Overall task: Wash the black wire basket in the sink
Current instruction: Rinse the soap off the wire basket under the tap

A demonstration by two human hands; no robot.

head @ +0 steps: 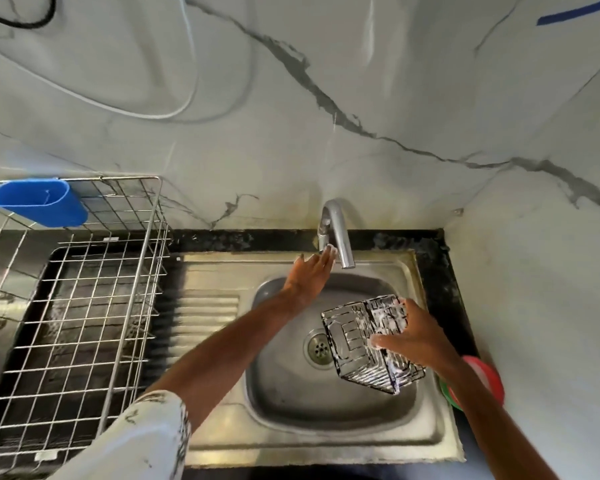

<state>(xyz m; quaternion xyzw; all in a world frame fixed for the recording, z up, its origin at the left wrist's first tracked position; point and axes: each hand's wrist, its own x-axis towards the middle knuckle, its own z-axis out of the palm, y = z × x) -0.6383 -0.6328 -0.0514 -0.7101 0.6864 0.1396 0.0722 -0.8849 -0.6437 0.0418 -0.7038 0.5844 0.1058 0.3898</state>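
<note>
Black wire basket point(361, 344): lathered with foam, held in the air over the sink point(326, 441) bowl, below and to the right of the tap point(340, 230).
Right hand point(418, 337): grasping the basket, fingers wrapped over its right side.
Left hand point(309, 275): fingers straight, tips touching the tap's lever.
Water: none seen running.
Basket lie: tilted, one corner lowest; long axis runs roughly from the tap toward the person. Open face cannot be told.
Step, as judged: start the water gently, then turn the basket under the spout so every face rinses.
</note>
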